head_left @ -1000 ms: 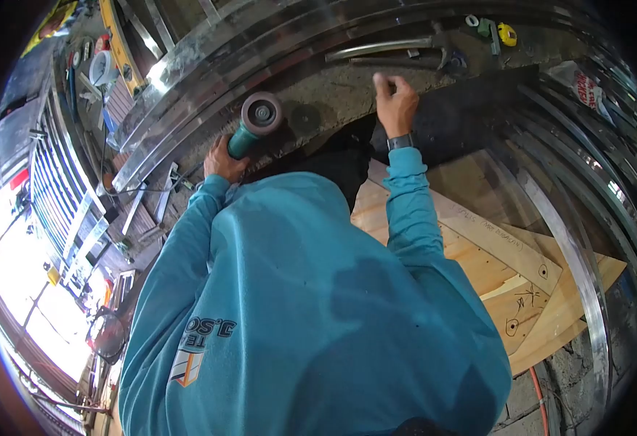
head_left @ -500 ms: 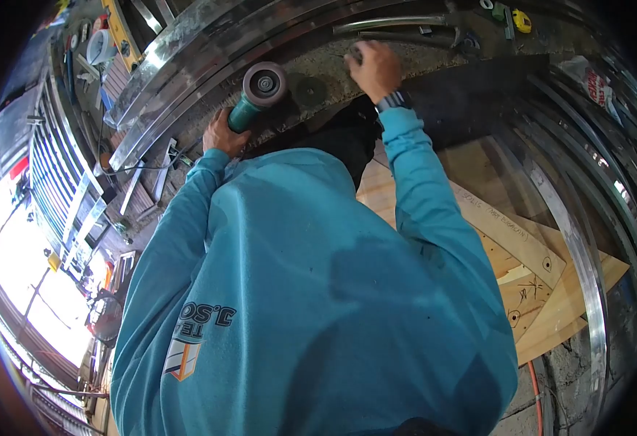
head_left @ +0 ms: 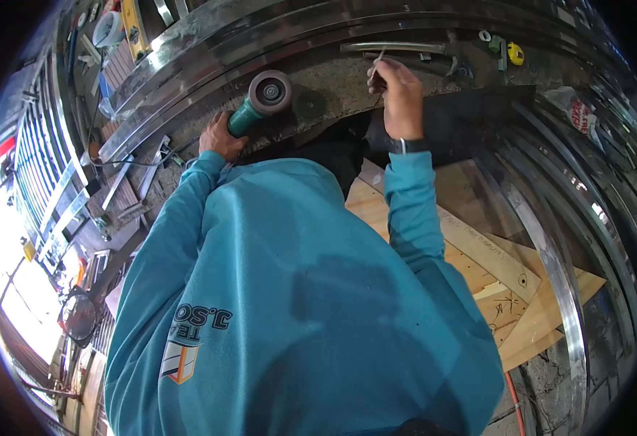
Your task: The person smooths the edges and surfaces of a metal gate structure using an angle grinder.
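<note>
My left hand (head_left: 222,138) is wrapped round the green body of an angle grinder (head_left: 244,118). The grinder's brown disc (head_left: 271,92) faces up towards me, with the flange at its centre. My right hand (head_left: 400,91) is raised to the right of the grinder, a dark watch on its wrist. Its thumb and fingers pinch a thin, pale, stick-like piece (head_left: 379,61) whose kind I cannot tell. A round dark disc (head_left: 310,104) lies on the ground between the grinder and that hand.
Long metal bars (head_left: 187,65) cross the far side. A hammer (head_left: 455,65) and a yellow tape measure (head_left: 515,54) lie beyond my right hand. Plywood (head_left: 543,320) lies at right beside more bars (head_left: 558,269). A cord (head_left: 140,162) trails at left, near metal offcuts (head_left: 118,182).
My right hand has turned upward and shifted slightly right, so the thin piece now shows in its fingers. My left hand keeps hold of the grinder. The whole view has shifted a little.
</note>
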A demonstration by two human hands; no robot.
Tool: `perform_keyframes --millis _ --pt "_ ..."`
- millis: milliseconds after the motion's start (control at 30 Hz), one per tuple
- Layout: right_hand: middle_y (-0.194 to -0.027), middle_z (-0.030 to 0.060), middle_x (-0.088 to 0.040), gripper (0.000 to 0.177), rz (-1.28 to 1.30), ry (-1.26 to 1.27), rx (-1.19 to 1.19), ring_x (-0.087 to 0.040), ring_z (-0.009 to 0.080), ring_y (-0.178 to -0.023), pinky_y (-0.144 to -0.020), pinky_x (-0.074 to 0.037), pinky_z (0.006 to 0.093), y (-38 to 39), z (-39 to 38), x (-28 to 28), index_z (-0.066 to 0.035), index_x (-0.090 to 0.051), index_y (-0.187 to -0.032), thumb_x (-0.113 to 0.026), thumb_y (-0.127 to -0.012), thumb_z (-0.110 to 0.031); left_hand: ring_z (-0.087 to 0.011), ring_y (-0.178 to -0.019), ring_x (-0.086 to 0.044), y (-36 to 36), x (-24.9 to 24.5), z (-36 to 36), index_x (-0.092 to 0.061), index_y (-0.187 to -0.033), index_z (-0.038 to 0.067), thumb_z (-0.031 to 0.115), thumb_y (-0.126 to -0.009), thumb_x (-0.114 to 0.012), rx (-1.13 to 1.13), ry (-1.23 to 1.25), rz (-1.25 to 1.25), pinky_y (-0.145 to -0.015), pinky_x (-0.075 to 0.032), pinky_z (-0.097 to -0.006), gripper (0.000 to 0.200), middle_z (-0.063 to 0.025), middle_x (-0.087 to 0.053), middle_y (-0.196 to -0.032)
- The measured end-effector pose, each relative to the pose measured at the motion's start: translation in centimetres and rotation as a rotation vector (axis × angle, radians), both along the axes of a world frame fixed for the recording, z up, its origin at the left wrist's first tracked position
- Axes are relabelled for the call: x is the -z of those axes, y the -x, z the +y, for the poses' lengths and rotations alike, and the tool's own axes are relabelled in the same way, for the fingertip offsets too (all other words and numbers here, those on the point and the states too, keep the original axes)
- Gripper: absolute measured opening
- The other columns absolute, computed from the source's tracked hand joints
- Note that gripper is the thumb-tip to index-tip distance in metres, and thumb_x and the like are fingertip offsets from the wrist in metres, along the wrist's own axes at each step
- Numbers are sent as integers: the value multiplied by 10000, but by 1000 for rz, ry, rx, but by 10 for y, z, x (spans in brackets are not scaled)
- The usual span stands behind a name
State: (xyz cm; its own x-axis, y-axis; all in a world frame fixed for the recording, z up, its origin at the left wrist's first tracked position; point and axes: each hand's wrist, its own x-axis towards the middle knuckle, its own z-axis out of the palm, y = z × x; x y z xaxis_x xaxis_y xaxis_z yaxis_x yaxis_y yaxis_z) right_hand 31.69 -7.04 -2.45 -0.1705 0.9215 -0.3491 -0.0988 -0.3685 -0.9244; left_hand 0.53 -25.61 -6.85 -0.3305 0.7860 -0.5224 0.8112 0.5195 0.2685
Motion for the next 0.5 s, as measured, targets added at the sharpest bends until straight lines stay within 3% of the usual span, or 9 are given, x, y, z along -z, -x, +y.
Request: perform_keyframes --millis 33,133,333,500 --pt "-857 75 -678 168 244 101 63 -622 156 -725 -660 -488 298 -1 -3 -32 -4 -674 -1017 -653 -940 -152 -385 -1139 -608 0 0 0 -570 -1274 106 314 -711 -799 6 -4 -8 -993 -486 -485 643 -170 -625 -1226" --pt "-889 94 -683 157 400 29 74 -626 158 -747 -680 -489 298 -3 -7 -84 -14 -664 -1050 -642 -956 -137 -389 -1139 -609 0 0 -1 -569 -1275 108 316 -713 -800 11 -7 6 -997 -484 -486 642 -173 -624 -1235" --pt "-914 102 -683 165 475 -98 81 -627 159 -776 -702 -489 297 2 -13 -136 -9 -667 -1047 -658 -956 -147 -392 -1143 -607 1 3 -1 -570 -1275 111 319 -715 -801 7 5 9 -1001 -482 -483 640 -181 -620 -1252" --pt "-878 62 -679 143 357 -94 129 -613 130 -741 -676 -478 272 9 -8 -114 -11 -678 -1027 -681 -934 -120 -386 -1141 -607 0 -2 0 -579 -1264 103 305 -709 -797 5 5 -5 -997 -485 -477 629 -160 -621 -1239"
